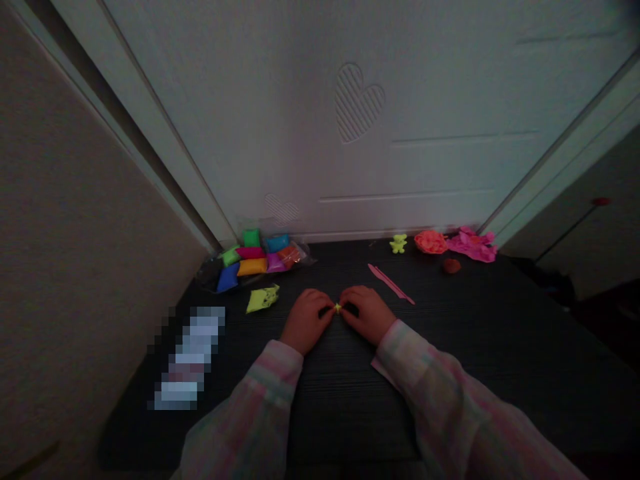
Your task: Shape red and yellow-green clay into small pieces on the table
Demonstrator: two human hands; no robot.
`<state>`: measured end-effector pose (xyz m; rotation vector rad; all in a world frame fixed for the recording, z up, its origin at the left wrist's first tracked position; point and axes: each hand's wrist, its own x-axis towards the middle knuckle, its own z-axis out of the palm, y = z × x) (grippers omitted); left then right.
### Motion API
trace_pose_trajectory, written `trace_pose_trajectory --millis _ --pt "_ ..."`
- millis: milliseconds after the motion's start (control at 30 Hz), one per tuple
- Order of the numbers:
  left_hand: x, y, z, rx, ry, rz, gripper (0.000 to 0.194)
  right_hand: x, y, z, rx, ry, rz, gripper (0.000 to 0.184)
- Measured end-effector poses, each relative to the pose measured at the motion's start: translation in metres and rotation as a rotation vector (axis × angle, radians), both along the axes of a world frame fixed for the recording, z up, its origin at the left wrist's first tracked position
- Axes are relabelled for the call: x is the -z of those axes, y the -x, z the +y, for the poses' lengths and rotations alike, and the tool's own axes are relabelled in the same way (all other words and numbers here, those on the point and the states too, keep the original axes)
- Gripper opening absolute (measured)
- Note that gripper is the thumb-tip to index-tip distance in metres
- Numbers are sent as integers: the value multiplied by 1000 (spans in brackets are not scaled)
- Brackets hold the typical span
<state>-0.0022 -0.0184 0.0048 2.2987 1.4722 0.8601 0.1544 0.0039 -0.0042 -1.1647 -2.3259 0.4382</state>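
A small yellow, star-like piece of modelling clay (338, 308) sits between my fingertips over the dark table. My left hand (309, 320) pinches it from the left with thumb and forefinger. From the other side my right hand (369, 312) pinches the same piece, so the fingertips of both hands almost meet. Beyond my right hand lie slim pink modelling tools (391, 283). To the left of my left hand is a crumpled yellow clay packet (263, 299). A yellow bear-shaped clay figure (399, 244) is at the table's back.
At the back left, a clear plastic bag (300, 253) holds several coloured clay packets. An orange bowl-like clay piece (431, 242), a pink crumpled piece (473, 245) and a reddish-brown lump (451, 266) lie back right. A blurred-out bright rectangle (193, 357) is at left. A white door (300, 133) stands behind the table.
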Motion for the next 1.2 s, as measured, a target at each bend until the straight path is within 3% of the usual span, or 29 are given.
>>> trace_pose_trajectory --millis 467,733,1200 --pt "2 -1 0 -29 63 -32 8 1 0 -3 40 0 -16 8" --pt "8 0 0 -11 64 -34 11 5 -2 -2 9 -22 14 9" --pt "7 0 0 4 76 -50 10 5 -7 0 -37 -34 30 8"
